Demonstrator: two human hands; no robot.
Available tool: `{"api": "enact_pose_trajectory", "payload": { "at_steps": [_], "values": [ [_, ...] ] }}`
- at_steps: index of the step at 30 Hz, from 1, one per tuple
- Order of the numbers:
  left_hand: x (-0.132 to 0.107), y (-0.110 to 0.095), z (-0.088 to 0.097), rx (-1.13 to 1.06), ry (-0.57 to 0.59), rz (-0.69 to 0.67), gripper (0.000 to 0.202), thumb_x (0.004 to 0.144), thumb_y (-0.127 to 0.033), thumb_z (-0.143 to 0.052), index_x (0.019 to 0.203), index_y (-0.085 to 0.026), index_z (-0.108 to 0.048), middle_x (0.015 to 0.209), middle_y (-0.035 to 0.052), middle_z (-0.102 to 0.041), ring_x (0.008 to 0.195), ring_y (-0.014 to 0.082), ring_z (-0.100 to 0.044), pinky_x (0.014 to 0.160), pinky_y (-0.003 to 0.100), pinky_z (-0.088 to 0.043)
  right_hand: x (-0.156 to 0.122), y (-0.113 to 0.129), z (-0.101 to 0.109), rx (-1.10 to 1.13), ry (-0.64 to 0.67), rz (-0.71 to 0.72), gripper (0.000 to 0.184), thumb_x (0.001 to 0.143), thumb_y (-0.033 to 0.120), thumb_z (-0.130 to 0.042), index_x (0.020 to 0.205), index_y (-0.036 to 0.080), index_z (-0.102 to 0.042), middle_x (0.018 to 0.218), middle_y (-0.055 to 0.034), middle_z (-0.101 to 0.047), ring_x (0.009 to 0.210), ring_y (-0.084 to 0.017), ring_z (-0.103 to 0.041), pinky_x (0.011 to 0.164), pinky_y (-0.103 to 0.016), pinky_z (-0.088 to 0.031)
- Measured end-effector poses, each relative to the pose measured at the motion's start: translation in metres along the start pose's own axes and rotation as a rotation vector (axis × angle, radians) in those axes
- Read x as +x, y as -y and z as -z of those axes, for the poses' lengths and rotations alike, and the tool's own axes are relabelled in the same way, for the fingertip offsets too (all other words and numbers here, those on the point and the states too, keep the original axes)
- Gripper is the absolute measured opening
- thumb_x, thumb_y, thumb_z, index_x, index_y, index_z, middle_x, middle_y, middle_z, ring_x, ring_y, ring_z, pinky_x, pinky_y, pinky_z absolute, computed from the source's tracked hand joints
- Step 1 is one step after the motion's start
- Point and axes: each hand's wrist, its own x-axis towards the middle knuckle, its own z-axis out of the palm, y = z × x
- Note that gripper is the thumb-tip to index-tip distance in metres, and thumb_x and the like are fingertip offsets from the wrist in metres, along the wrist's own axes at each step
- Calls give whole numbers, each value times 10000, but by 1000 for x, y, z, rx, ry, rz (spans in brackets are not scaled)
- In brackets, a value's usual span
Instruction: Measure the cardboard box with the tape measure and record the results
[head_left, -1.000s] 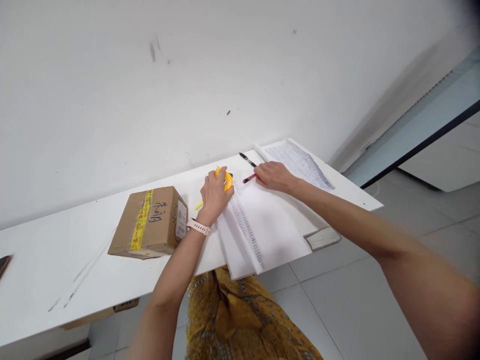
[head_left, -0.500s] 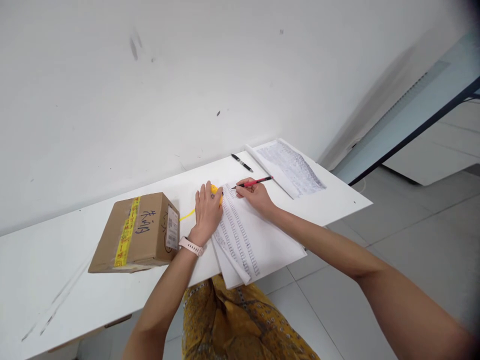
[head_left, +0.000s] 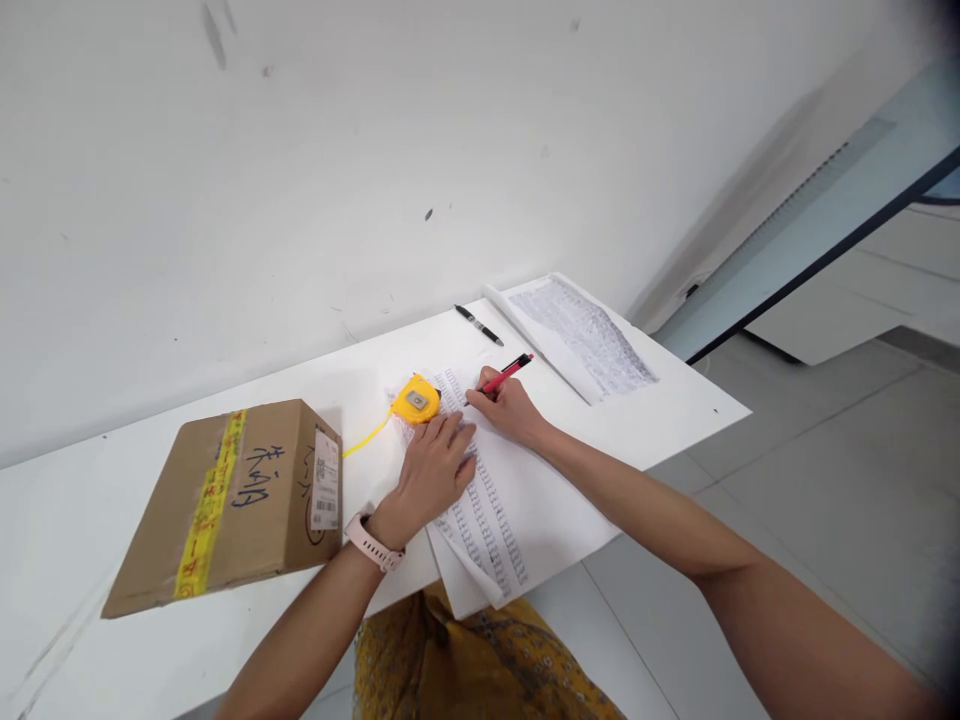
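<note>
My right hand (head_left: 504,402) grips a red and black pen (head_left: 504,375), its tip down at the written sheet of paper (head_left: 540,510). Columns of small handwriting run along the left part of that sheet. My left hand (head_left: 437,465) lies on the paper with fingers stretched out, just below a yellow tape measure (head_left: 415,399). From the tape measure a strip of yellow tape (head_left: 367,440) runs left to the cardboard box (head_left: 225,500). The box carries yellow printed tape, dark handwriting and a white label on its right side.
A black pen (head_left: 478,325) lies near the wall (head_left: 300,180). To its right are sheets covered in dense writing (head_left: 592,330). The white table (head_left: 697,405) ends at the right, above a tiled floor (head_left: 810,470). A glass panel (head_left: 795,220) leans beyond it.
My left hand has slid off the tape measure, down onto the paper, leaving it uncovered. My right hand has shifted slightly down the page with the pen. The view has shifted, so the box appears further left.
</note>
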Motion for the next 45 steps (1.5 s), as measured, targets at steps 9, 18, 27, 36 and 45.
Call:
{"api": "enact_pose_trajectory", "payload": {
  "at_steps": [9,18,27,36,45],
  "values": [
    [-1,-3,-2,57,-41,-18,367,913,-248,-551,1252,-118,-602,1343,163,-599,1142,329,-547,975,490,-451,-2,-1,1,-71,49,20,251,795,284,-582,651,228,-385,590,57,-385,544,-113,-346,515,-270,-267],
    [-2,-2,-3,55,-39,-17,360,914,-253,-557,1245,-119,-604,1342,161,-602,1154,330,-548,991,488,-440,-1,-3,-1,-96,59,23,254,803,279,-575,651,226,-379,596,59,-377,542,-109,-332,518,-271,-256],
    [-2,-2,-4,55,-42,-12,360,912,-255,-564,1245,-125,-607,1337,154,-605,1149,329,-550,985,487,-442,-2,-4,-1,-97,51,9,249,791,262,-575,646,227,-375,602,60,-352,552,-111,-319,520,-270,-243],
    [-3,-1,-6,67,-41,-11,365,917,-263,-556,1257,-136,-602,1347,145,-602,1161,323,-544,993,484,-436,-2,-3,0,-104,48,4,243,792,259,-567,653,230,-369,601,60,-356,561,-117,-327,535,-276,-259],
    [-3,-1,-5,58,-39,-10,365,917,-258,-557,1257,-135,-602,1345,151,-600,1161,322,-547,986,483,-436,-2,-3,0,-101,35,-27,233,779,258,-571,655,232,-375,582,64,-356,552,-117,-332,538,-276,-262]
  ]
}}
